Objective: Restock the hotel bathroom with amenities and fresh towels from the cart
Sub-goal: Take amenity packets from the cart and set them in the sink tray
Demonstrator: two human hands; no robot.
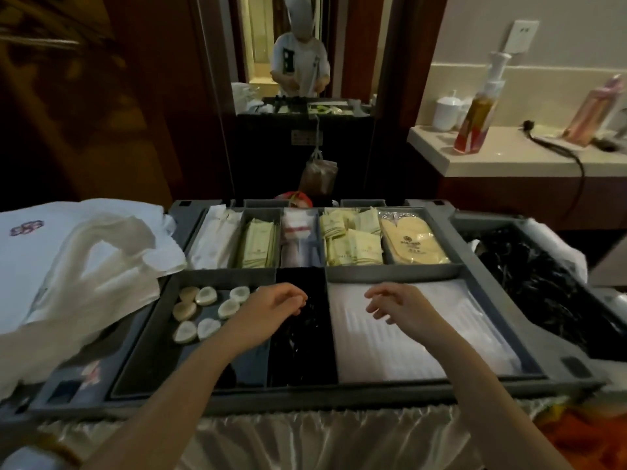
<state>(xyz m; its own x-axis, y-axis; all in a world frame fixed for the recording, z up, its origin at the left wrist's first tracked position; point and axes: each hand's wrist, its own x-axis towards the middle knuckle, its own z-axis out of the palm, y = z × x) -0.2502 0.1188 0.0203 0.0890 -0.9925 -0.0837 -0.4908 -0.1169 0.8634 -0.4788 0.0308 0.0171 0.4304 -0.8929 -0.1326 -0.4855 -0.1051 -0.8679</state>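
Cart tray (390, 390), grey, divided into compartments. Wrapped round soaps (203, 313) near left; pale yellow sachets (349, 239) in the far row; flat white packets (424, 337) near right.

Left hand (271, 308) over the edge of the black compartment (302, 347), fingertips drawn to thumb; can't tell if it pinches anything. Right hand (402, 307) above the white packets, fingers loose, holding nothing.

White plastic bags (84, 266) crowd the tray's left side; purple logo (27, 228), unreadable. Worktop (509, 157) far right carries a pump bottle (475, 120). Packet print is too small to read.
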